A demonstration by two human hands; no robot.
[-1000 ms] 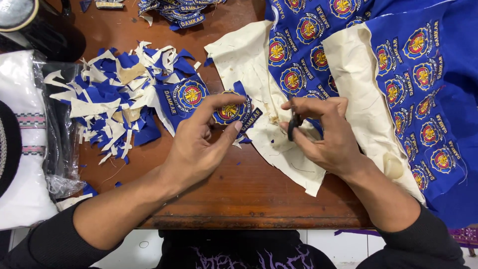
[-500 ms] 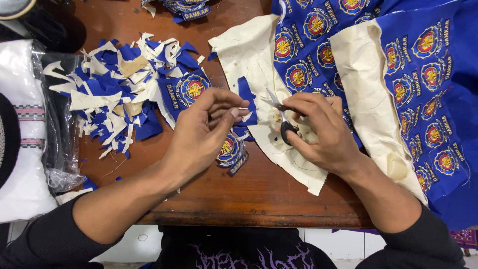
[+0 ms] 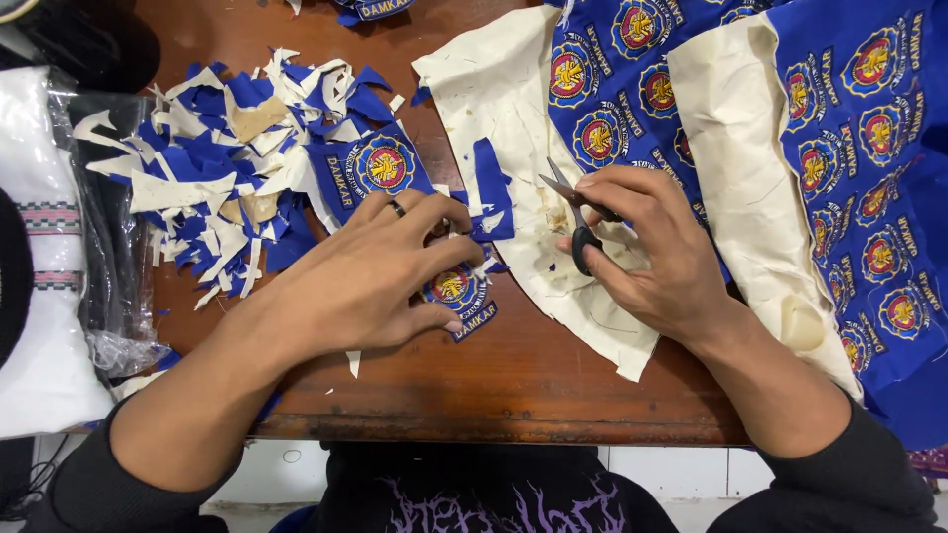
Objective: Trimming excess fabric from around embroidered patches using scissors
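Nearest the body, the dark brown wooden table (image 3: 513, 380) edge shows worn, glossy grain. On it, the left hand (image 3: 380, 271) lies palm down, fingers curled and pinching a round blue embroidered patch with a red-and-yellow centre (image 3: 456, 288); a jagged blue strip of trim (image 3: 491, 192) rises from the patch past the fingertips, long axis running away from the body. The right hand (image 3: 642, 252) sits just right of it, closed around small black-handled steel scissors (image 3: 575, 215), blades parted, tips pointing up-left toward the strip; the left hand is the nearer to the patch. Under the right hand lies cream, papery backing fabric (image 3: 494, 89). Farther left sits a loose pile of blue and cream offcuts (image 3: 222, 173); farther right, a blue sheet of uncut patches (image 3: 869, 128).
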